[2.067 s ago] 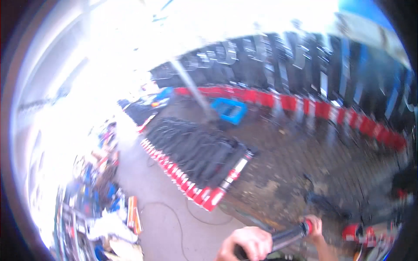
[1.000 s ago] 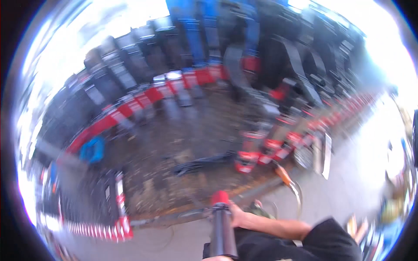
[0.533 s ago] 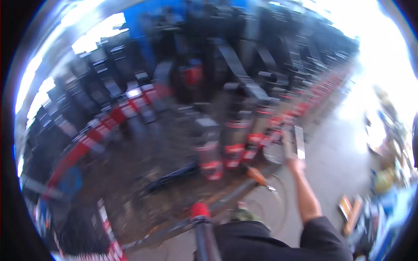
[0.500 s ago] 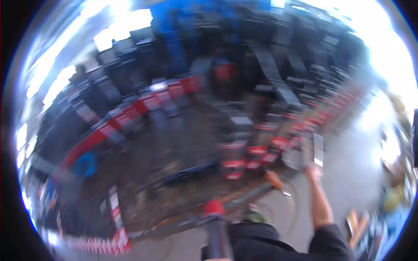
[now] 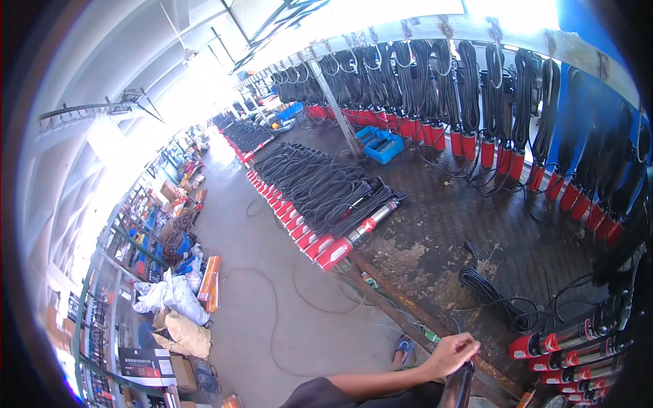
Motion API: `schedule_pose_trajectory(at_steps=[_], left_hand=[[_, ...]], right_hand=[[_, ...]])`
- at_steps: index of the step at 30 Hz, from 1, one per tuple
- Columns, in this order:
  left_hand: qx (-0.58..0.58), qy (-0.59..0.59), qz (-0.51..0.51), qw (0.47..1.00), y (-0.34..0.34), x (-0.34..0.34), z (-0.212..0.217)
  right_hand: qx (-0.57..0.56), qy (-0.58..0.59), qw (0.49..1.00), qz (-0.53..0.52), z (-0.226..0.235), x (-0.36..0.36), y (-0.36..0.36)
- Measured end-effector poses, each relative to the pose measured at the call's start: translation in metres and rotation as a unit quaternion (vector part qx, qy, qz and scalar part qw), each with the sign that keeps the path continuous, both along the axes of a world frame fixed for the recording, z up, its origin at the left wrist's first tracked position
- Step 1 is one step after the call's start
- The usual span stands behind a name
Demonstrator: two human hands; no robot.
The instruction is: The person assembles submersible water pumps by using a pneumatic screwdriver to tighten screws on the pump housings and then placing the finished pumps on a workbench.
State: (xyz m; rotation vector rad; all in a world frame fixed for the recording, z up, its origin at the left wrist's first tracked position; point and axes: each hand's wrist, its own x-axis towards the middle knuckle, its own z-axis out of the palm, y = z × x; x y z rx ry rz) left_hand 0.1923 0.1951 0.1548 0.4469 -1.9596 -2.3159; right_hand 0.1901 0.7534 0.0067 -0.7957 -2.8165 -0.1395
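Note:
My left hand (image 5: pixel 450 355) reaches in from the lower edge, its fingers curled together over the table's near edge. Just below it rises the upper end of a dark cylinder (image 5: pixel 458 386), cut off by the lower edge; whether the hand touches it I cannot tell. What the fingers hold, if anything, is hidden. My right hand does not show. Right of the hand, several red-ended metal pumps (image 5: pixel 568 355) lie side by side. A coil of black cable (image 5: pixel 491 292) rests on the dark tabletop (image 5: pixel 408 238) beyond the hand.
A row of red-ended pumps with black cables (image 5: pixel 306 197) lies along the table's left side. More bundled cables (image 5: pixel 469 88) hang from a metal rail (image 5: pixel 435 28). A blue crate (image 5: pixel 379 144) stands on the table. Cables trail across the floor (image 5: pixel 252 326); sacks (image 5: pixel 173 299) and shelves line the left.
My view has swung left and sharpened from a blur. The outstretched right arm has left the picture. The left forearm has come in, and the red-topped tube at the bottom centre no longer shows there.

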Motion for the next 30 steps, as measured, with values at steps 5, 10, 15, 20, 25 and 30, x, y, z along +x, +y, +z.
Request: schedule_pose_trajectory(at_steps=[5, 10, 15, 20, 25, 30], left_hand=[[-0.203, -0.04, 0.045, 0.977, -0.025, -0.009, -0.105], [-0.258, 0.097, -0.201, 0.94, -0.018, -0.056, -0.093], [-0.363, 0.304, -0.253, 0.844, 0.003, -0.115, -0.005], [-0.149, 0.15, -0.264, 0.941, 0.024, -0.119, -0.063], [-0.626, 0.195, -0.353, 0.668, -0.03, -0.1, -0.055], [-0.492, 0.214, -0.419, 0.733, -0.037, -0.063, -0.043]], right_hand=[[-0.001, 0.127, 0.979, 0.158, 0.036, 0.04, -0.108], [-0.288, 0.206, 0.882, 0.311, 0.003, 0.029, -0.254], [-0.32, 0.1, 0.848, 0.409, 0.043, -0.054, -0.361], [-0.436, 0.069, 0.794, 0.419, 0.064, -0.082, -0.365], [-0.508, 0.078, 0.782, 0.352, 0.076, -0.051, -0.325], [-0.507, -0.055, 0.691, 0.512, 0.071, -0.037, -0.316]])
